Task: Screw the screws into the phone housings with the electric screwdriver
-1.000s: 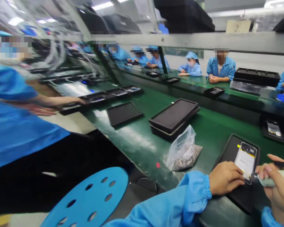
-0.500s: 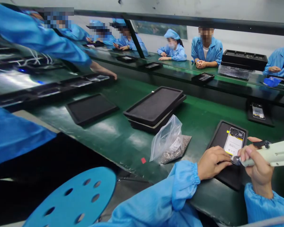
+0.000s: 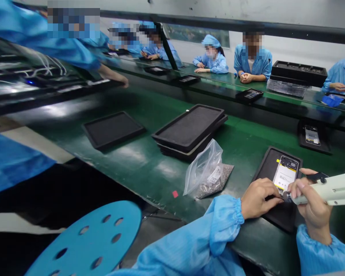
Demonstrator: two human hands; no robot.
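Note:
An opened phone (image 3: 286, 174) with its white battery showing lies in a black foam tray (image 3: 265, 163) at the right. My right hand (image 3: 312, 197) is wrapped round a pale electric screwdriver (image 3: 333, 188), held nearly level, its nose at the phone's lower end. At that same end my left hand (image 3: 260, 197) touches the phone, thumb and fingers drawn together beside the screwdriver's nose. Whatever is between those fingertips is hidden. The screwdriver's bit is too small to make out.
Left of my hands stands a zip bag of small screws (image 3: 214, 180), near a stack of black trays (image 3: 189, 128). Another black tray (image 3: 113, 128) lies farther left. A second phone (image 3: 312, 135) sits behind. A blue stool (image 3: 103, 230) is below. A co-worker's arm (image 3: 112, 74) reaches in.
The co-worker's arm at the upper left has moved left, and the row of trays beneath it has shifted left too. My hands, the screwdriver and the phone stay almost as they were.

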